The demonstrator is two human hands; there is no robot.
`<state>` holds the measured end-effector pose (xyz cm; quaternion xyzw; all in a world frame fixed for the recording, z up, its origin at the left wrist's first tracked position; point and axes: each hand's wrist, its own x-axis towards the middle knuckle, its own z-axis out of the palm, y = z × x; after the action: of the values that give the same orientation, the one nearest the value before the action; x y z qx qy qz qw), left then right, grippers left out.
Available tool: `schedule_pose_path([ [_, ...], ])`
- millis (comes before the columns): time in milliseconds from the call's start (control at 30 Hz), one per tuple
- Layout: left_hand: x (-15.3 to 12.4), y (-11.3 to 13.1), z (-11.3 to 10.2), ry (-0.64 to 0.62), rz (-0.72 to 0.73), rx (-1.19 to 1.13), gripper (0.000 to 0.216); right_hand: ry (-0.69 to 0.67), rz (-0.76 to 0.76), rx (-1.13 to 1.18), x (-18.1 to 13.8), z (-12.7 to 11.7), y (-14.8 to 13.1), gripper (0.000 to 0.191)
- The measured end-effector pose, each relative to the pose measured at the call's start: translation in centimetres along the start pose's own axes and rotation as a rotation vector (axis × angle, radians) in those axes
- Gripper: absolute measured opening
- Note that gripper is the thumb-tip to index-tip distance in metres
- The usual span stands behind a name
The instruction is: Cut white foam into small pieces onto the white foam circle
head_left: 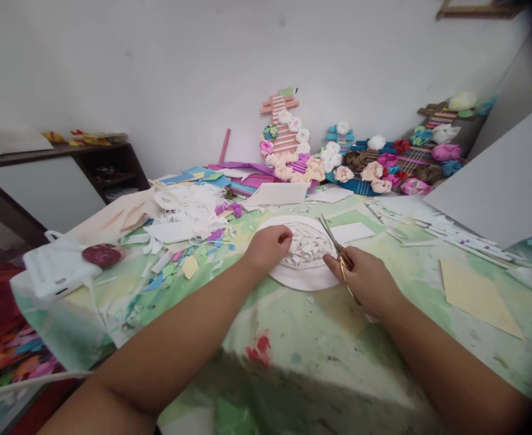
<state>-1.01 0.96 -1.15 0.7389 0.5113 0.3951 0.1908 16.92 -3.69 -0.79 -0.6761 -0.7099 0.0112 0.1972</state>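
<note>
A round white disc [288,280] lies on the table, with a heap of small torn or cut white paper pieces [308,248] on its middle. My left hand [269,246] is over the disc's left side, its thumb and fingers pinched together beside the heap. Whatever that pinch may hold is too small or hidden to make out. In my right hand [368,279], at the disc's right edge, is a pair of scissors [340,250] with gold handles. Their blades point up and away, past the heap's right side; whether they are parted is hard to tell.
Behind the disc lie white card pieces [277,194]. A tangle of white strips [186,208] and coloured scraps [168,275] spreads to the left, near a white device [57,269]. Guitar-shaped paper-flower crafts [288,136] lean on the wall. At right are white sticks [467,241] and a cream sheet [478,297].
</note>
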Motion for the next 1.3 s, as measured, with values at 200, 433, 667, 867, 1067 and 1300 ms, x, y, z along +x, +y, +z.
schedule_pose_path([
  [200,-0.1,0.2,-0.2,0.018,0.219,0.377,0.024,-0.002,0.015,-0.007,0.1,0.2,0.4,0.043],
  [433,-0.6,0.2,-1.4,-0.206,0.414,0.448,0.021,-0.028,-0.006,-0.002,0.4,0.8,0.6,0.041],
  [667,-0.8,-0.2,-1.0,-0.343,0.514,0.541,0.018,-0.015,-0.03,0.01,0.1,0.6,0.6,0.04],
  [867,-0.6,-0.1,-0.8,-0.032,0.474,0.559,0.027,0.007,-0.058,0.014,0.1,0.6,0.5,0.04],
  [1067,-0.8,-0.6,0.5,-0.108,0.449,0.684,0.028,0.005,-0.053,0.01,0.1,0.7,0.5,0.039],
  [1300,-1.3,0.2,-0.3,0.072,0.361,0.596,0.029,0.101,0.194,0.099,1.2,-0.3,2.6,0.041],
])
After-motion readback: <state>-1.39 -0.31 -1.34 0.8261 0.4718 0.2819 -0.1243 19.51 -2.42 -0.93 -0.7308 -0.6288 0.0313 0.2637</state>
